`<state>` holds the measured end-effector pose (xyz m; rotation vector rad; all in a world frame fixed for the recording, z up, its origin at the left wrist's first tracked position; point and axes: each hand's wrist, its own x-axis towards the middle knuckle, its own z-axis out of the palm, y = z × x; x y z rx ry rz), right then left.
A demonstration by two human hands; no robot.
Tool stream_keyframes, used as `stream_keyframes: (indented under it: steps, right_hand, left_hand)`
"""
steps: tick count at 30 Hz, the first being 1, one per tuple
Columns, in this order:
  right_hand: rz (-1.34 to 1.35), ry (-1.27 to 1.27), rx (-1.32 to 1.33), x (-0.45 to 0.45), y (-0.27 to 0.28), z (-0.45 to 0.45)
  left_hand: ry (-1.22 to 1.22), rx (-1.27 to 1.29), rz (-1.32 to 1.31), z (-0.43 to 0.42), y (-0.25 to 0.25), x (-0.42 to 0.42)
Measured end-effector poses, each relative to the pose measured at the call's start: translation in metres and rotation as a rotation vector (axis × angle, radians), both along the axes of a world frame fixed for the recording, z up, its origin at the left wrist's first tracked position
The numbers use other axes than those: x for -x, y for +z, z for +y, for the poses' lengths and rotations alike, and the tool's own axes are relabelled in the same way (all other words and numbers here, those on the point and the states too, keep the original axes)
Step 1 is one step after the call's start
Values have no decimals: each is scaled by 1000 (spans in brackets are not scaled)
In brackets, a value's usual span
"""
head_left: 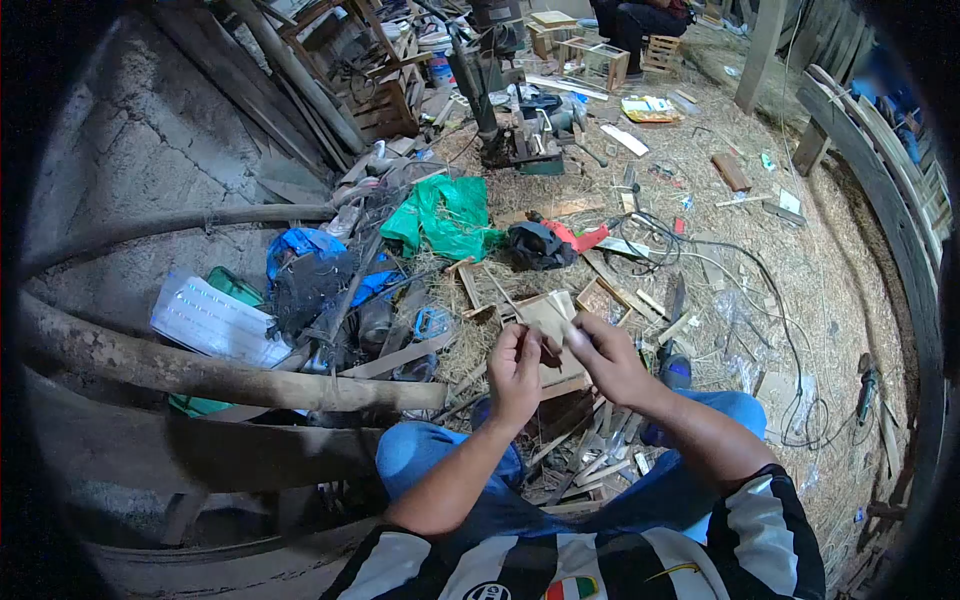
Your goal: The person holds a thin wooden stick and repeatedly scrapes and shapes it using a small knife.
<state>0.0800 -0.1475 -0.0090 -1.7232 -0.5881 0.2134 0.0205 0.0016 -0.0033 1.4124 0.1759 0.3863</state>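
My left hand (518,372) is closed in a pinch, with a thin wooden stick (506,297) rising from its fingertips toward the upper left. Close beside it, my right hand (608,360) has its thumb and fingers pressed on a small pale flat piece (546,316). Whether that piece is wood or folded sandpaper I cannot make out. The fingertips of both hands nearly meet, and the fingers partly hide where stick and piece come together. Directly beneath the hands is a light wooden panel or box (562,384), largely covered by them.
Wood offcuts (590,470) litter the floor between my legs. Ahead lie a green plastic bag (440,215), a black bag (540,246) and a red tool (582,237). A cable (770,275) curls on the right. A bamboo pole (230,375) crosses the left. Another person (640,25) sits at the back.
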Motion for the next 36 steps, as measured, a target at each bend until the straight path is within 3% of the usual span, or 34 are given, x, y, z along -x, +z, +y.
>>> stream_keyframes:
  steps: [1,3,5,9,15,17,20,23,25,29,36]
  right_hand:
    - [-207,-71,116,-3,11,-4]
    - [-208,-36,197,-10,30,-13]
    - [-489,37,371,-17,35,-20]
    - [-666,34,472,-18,45,-25]
    - [-732,41,481,-15,46,-29]
    - [-752,43,480,-14,44,-31]
    - [-686,104,526,-15,44,-33]
    - [-698,80,583,-22,41,-35]
    - [-729,-65,468,-34,29,-38]
    - [-434,-312,707,-67,47,-56]
    - [-597,-68,502,-20,34,-24]
  left_hand:
    - [-38,6,21,2,2,1]
    - [-94,33,47,6,2,5]
    - [-159,59,72,10,4,8]
    - [-214,34,6,9,7,12]
    - [-225,-75,74,7,14,19]
    - [-207,-259,50,7,13,20]
    - [-177,-331,-34,1,14,18]
    - [-197,-269,62,3,15,17]
    - [-247,-205,107,5,14,18]
    - [-367,-11,210,2,8,23]
    - [-284,-4,264,4,5,17]
